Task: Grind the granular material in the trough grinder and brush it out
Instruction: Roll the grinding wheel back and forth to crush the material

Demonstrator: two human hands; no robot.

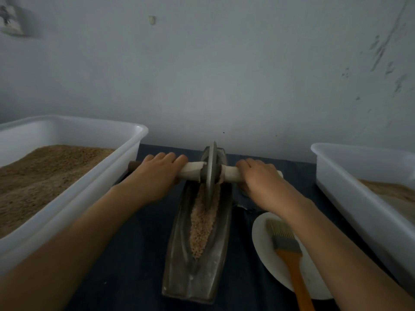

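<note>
A long dark metal trough grinder [179, 272] lies lengthwise on the table in front of me. Pale brown granular material [202, 227] fills its groove. A grey metal grinding wheel [210, 173] stands upright in the far end of the groove, on a cross axle wrapped in pale paper. My left hand [157, 176] grips the axle left of the wheel. My right hand [262, 180] grips it right of the wheel. A flat brush [285, 241] with pale bristles and an orange handle lies on a white plate [262, 250], under my right forearm.
A large white plastic bin [94, 187] holding brown granular material stands at the left. A second white bin [350, 187] with a paler heap stands at the right. A dark blue cloth [139, 254] covers the table. A grey wall rises just behind the grinder.
</note>
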